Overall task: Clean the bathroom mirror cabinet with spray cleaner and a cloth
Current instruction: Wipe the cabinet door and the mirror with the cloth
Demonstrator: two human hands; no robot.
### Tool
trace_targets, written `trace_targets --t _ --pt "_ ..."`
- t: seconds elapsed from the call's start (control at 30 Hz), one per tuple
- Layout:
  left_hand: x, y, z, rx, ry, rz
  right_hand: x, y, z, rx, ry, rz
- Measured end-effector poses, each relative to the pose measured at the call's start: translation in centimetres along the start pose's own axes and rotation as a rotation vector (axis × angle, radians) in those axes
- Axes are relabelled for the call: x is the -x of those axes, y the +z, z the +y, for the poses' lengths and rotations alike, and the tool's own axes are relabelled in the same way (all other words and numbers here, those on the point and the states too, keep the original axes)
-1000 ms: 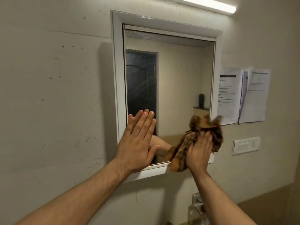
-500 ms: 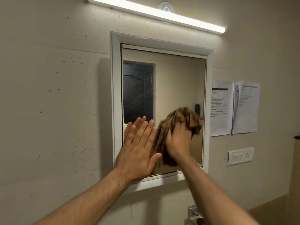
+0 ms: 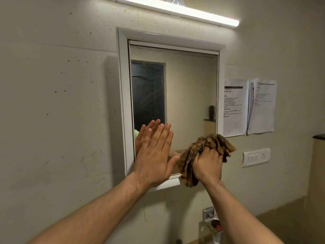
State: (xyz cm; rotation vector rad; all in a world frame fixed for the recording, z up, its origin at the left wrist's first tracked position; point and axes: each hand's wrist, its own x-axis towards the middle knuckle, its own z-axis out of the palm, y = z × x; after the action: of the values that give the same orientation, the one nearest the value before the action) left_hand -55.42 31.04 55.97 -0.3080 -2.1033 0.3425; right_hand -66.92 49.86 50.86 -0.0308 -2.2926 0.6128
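While the left hand point(image 3: 153, 159) lies flat against the glass at centre frame, fingers point(image 3: 164, 136) straight and pressed together, the right hand point(image 3: 207, 164) grips a bunched brown cloth point(image 3: 211, 141) at the mirror cabinet's point(image 3: 190, 81) lower right corner. Cabinet long axis vertical, mirror facing the camera; contents hidden.

- A bathroom, plain and functional: a white-framed mirror cabinet point(image 3: 123, 103) hangs on a bare cream wall point(image 3: 52, 103) flecked with dark specks.
- A lit tube light point(image 3: 175, 11) runs along the wall just above the cabinet.
- The glass reflects a dark doorway and a small shelf.
- A printed notice point(image 3: 234, 106) and a second sheet point(image 3: 262, 104) are stuck up just right of the mirror, their text too small to read.
- A white switch plate point(image 3: 255, 157) sits below the papers.
- A metal fixture point(image 3: 209, 217) shows under the cabinet, its kind unclear.
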Motion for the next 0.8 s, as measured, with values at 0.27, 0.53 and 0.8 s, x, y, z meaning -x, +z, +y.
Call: trace_targets --t 0.27,0.53,0.8 --pt "3.1 -1.8 -3.5 -0.084 -0.138 -0.027 7.0 2.4 -6.5 -0.018 0.265 -0.163" --pt "6.3 -0.6 -5.4 -0.013 -0.165 0.0 15.0 3.3 -7.4 -0.392 -0.769 -0.204" --pt "7.1 -2.1 -9.8 -0.065 -0.206 0.072 -3.6 -3.3 -3.3 -0.8 -0.025 0.04"
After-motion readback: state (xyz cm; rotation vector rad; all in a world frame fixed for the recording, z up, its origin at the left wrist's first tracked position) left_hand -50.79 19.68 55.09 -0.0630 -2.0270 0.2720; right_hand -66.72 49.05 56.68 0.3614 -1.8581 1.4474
